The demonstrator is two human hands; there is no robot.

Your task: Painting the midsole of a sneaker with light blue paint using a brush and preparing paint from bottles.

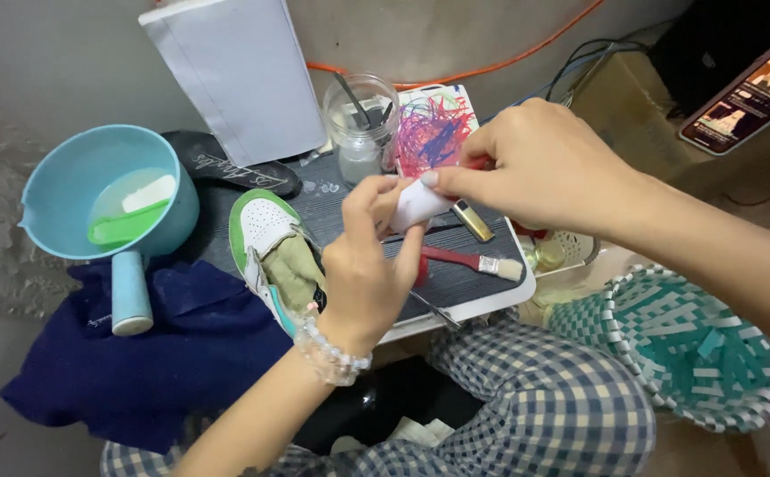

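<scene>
1. Pinched between both hands above the dark ribbed tabletop (pixel 455 283): small white soft wad (pixel 416 205), long axis slanting up-right.
2. Left hand (pixel 363 274) closed on its lower end; right hand (pixel 539 163) closed on top (also gripping something red).
3. Directly below-left: green-and-white sneaker (pixel 265 238); red-handled brush (pixel 473 261) just right.

The small white object (pixel 416 205) is mostly hidden inside the fingers of both hands, so its kind cannot be told. At two o'clock the phone (pixel 747 95) is cut by the frame's edge. The left hand (pixel 369 265) covers the sneaker's (pixel 274 247) heel.
</scene>
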